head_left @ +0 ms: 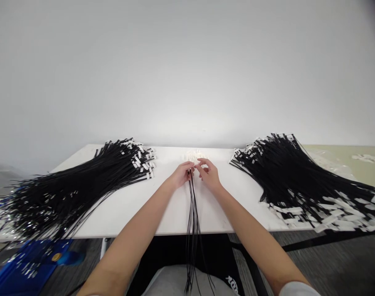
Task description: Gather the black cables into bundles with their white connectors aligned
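Note:
My left hand [181,174] pinches the top end of a small bundle of thin black cables [192,213] that runs down over the front edge of the white table [175,209] into my lap. My right hand [208,172] is right beside it, fingertips working at the same cable ends; what it grips is too small to tell. Just beyond my hands lies a small heap of white pieces [193,155].
A large fan of black cables with white tags [82,181] covers the table's left side. A second such pile [295,176] lies on the right, loose white tags along its near edge. A blue bin [26,263] sits on the floor at lower left. A white wall is behind.

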The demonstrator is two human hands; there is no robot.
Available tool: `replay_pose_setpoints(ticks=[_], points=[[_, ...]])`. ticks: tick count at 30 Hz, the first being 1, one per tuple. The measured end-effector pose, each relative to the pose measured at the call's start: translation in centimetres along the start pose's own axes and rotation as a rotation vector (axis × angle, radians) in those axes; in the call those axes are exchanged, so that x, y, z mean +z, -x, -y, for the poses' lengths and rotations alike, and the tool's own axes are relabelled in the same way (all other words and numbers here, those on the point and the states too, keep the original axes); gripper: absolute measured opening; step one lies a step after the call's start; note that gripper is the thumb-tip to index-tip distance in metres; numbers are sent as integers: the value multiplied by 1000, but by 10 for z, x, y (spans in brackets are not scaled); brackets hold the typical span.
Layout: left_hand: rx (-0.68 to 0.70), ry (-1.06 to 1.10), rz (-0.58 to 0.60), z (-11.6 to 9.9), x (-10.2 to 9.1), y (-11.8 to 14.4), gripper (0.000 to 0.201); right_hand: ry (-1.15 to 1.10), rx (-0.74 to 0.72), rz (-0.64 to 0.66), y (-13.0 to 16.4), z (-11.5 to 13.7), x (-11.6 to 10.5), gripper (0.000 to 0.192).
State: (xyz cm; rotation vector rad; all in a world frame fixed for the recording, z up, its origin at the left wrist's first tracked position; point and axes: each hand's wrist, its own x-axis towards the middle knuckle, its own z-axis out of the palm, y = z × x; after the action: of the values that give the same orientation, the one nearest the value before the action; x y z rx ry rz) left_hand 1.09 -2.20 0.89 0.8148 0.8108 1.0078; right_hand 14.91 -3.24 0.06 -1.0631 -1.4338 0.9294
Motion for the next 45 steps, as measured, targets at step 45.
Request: replay_pose_setpoints(ticks=[45], points=[[-51,-4,-276,-11,5,6,13,-406,592,619,8,19,3,20]])
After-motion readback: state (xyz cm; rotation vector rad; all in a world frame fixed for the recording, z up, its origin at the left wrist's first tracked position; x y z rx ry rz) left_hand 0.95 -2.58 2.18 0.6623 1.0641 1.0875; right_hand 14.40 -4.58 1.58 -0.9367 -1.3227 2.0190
